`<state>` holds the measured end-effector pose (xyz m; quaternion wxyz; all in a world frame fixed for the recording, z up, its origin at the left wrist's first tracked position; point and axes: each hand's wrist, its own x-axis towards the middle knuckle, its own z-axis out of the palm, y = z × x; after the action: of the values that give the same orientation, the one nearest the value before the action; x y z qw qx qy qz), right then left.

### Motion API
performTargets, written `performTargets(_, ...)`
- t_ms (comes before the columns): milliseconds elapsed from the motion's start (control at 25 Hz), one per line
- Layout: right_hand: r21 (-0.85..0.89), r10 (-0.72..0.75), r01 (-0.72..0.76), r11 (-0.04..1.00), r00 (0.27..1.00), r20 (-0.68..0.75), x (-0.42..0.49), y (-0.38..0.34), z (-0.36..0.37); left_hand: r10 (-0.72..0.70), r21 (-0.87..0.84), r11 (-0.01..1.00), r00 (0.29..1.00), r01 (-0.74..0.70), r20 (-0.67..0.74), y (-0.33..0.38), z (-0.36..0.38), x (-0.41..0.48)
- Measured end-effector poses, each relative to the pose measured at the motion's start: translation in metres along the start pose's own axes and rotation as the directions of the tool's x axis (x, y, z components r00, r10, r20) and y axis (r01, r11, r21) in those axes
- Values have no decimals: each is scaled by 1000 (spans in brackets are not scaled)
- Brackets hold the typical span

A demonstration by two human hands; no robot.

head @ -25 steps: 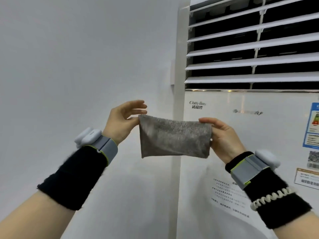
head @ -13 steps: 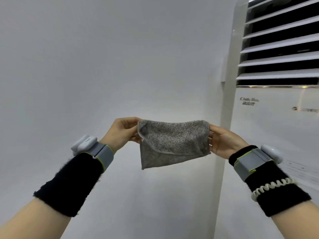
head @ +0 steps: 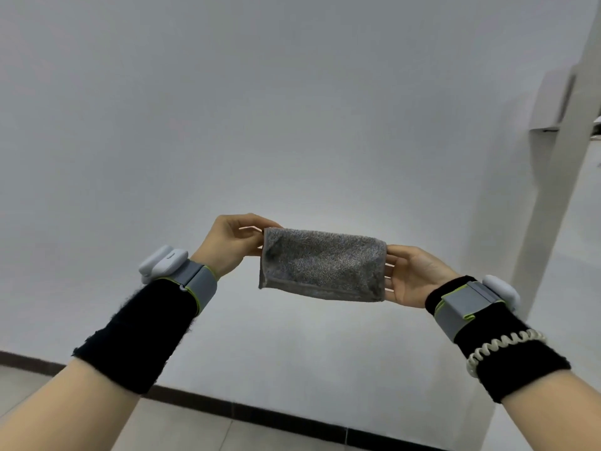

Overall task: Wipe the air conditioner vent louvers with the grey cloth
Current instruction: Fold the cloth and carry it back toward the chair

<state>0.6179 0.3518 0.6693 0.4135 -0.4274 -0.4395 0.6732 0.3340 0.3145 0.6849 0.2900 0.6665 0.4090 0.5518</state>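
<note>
A folded grey cloth [head: 322, 263] is stretched flat between both hands in front of a white wall. My left hand [head: 227, 244] pinches its upper left corner. My right hand [head: 413, 276] holds its right edge, palm toward me. Only the white side edge of the air conditioner [head: 566, 177] shows at the far right; its vent louvers are out of view.
A plain white wall [head: 260, 109] fills most of the view. A dark skirting strip [head: 260, 415] runs along its base above a pale tiled floor [head: 195, 434]. Both wrists carry black sleeves and grey straps with white devices.
The view has swung left and down, so the louvers have left the frame and the floor has appeared. The cloth has been folded shorter and stays held between both hands.
</note>
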Motion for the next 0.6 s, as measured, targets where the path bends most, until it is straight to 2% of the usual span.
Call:
performTargets(160,55,92,-96,994,992,81,23,36,40,-103,21,994,989,106,-109,-22,-42,-28)
performTargets(240,-1,139,-140,990,981,133,33,54,64,-115,57,990,976,127,-185,-32,-64,-45)
performTargets(320,-130,185,-162,978,964,191,41,76,93,-91,138,982,967,126,-237,-40,-85,-62)
performTargets(440,-371,220,-114,921,941,256,51,109,131,-77,302,945,982,128,-175,-46,-106,-84)
performTargets(520,-443,224,-65,894,922,317,59,129,162,-91,435,892,992,121,-88,-49,-120,-98)
performTargets(600,-482,223,-18,876,901,372,65,147,195,-145,484,864,989,141,-30,-52,-134,-112)
